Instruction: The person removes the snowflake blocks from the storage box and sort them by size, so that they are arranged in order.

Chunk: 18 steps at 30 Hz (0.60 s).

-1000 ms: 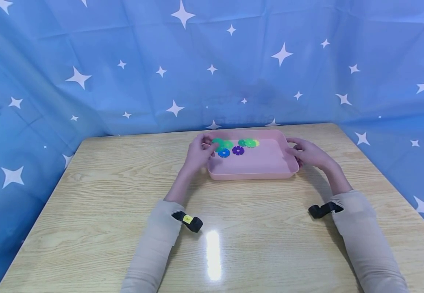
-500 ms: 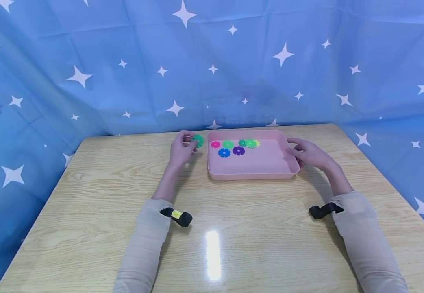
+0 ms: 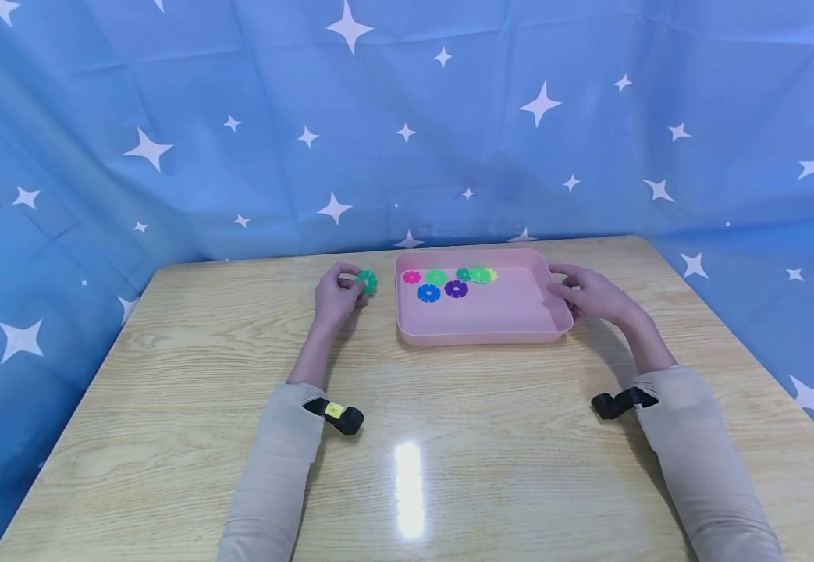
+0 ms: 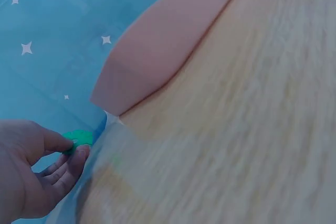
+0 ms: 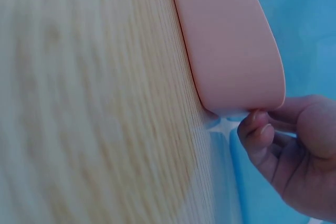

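My left hand (image 3: 336,295) pinches a green notched plastic disc (image 3: 367,282) between thumb and fingers, left of the pink tray (image 3: 484,338). In the left wrist view the disc (image 4: 80,138) sits at the fingertips. On the tray's right side my right hand (image 3: 592,294) grips the rim, thumb over the inside and fingers outside. Inside the tray lie a pink disc (image 3: 411,277), a light green disc (image 3: 436,277), a blue disc (image 3: 428,293) and a purple disc (image 3: 456,289). Behind them, a brighter green disc (image 3: 480,274) overlaps a dark green one and a yellow one.
The wooden table (image 3: 189,375) carries the tray near its back edge. A blue curtain with white stars (image 3: 350,117) hangs behind the table and along its sides. Black straps (image 3: 336,414) sit on both wrists over pale sleeves.
My left hand has drawn the green disc out of the tray to the left, over the rim, then slightly lower in view. The pink disc now shows. My right hand stays on the tray.
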Available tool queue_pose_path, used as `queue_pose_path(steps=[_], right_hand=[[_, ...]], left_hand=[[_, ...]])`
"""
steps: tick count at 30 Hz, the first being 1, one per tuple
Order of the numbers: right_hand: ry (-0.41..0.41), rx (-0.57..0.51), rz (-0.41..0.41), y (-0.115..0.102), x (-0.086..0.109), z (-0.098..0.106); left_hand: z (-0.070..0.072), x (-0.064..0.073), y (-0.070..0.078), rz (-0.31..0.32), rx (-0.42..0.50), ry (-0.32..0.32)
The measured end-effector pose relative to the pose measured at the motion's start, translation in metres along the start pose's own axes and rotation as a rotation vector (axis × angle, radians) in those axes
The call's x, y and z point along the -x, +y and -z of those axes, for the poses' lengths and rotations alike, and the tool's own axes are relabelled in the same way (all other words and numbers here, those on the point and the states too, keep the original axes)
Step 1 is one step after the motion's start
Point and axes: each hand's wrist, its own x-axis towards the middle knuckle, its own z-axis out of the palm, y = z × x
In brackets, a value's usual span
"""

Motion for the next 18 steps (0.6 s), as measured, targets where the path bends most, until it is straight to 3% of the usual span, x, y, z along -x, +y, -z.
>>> queue_pose_path(steps=[8,18], right_hand=[[0.003,0.006,-0.005,-0.002,0.0,0.0],[0.006,0.012,-0.002,-0.003,0.0,0.0]], left_hand=[[-0.003,-0.004,-0.009,-0.007,-0.09,-0.003],[-0.011,-0.008,-0.004,-0.001,-0.281,-0.003]])
